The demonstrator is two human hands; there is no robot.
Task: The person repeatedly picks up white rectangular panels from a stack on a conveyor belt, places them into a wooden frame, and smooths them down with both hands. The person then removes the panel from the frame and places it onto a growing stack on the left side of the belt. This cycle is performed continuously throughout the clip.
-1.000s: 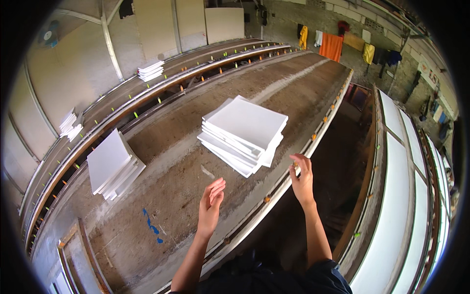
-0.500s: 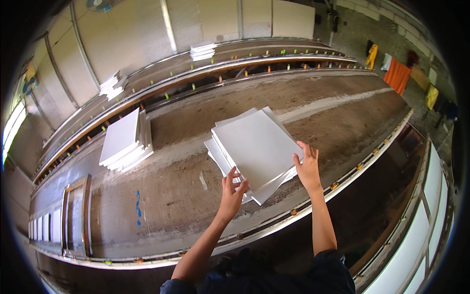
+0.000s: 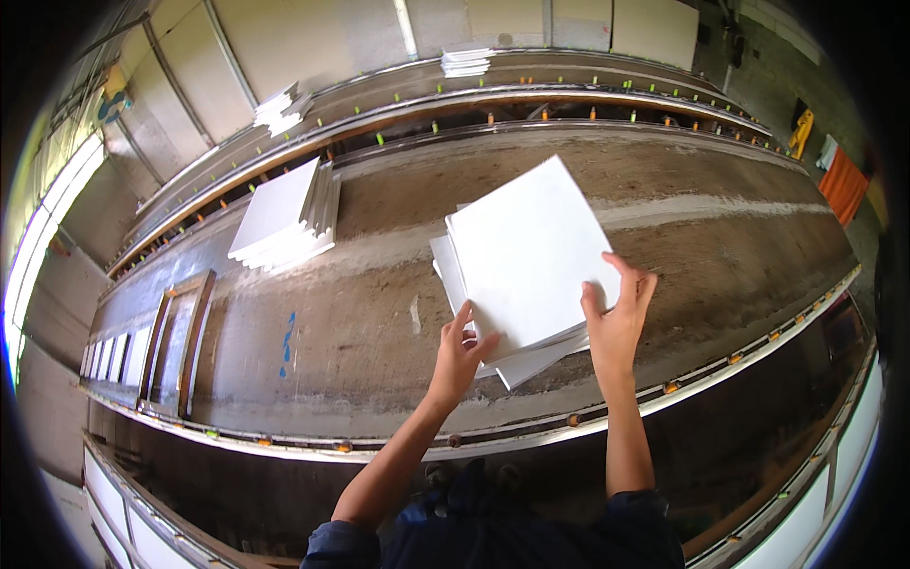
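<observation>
A stack of flat white boards (image 3: 531, 256) lies in front of me on a long brown work table, its lower boards sticking out askew at the left and near edges. My left hand (image 3: 460, 358) holds the near left corner, thumb over the top face and fingers along the left side. At the right edge, my right hand (image 3: 621, 318) grips with its thumb on top and its fingers bent around the side. The upper board looks slightly tilted and bright; how many boards are held cannot be told.
Another white stack (image 3: 289, 213) stands farther left on the table (image 3: 370, 379). A wooden frame (image 3: 178, 341) lies at the left end. Orange and green clips line the table's rail (image 3: 512, 438). Behind, a parallel table bears two more white stacks (image 3: 282, 109). Coloured cloths (image 3: 842, 185) hang at right.
The view has shifted, so the scene sits higher and farther right. The top board has turned slightly and brightened, covering the offset boards behind it. My right fingers have bent more around its edge.
</observation>
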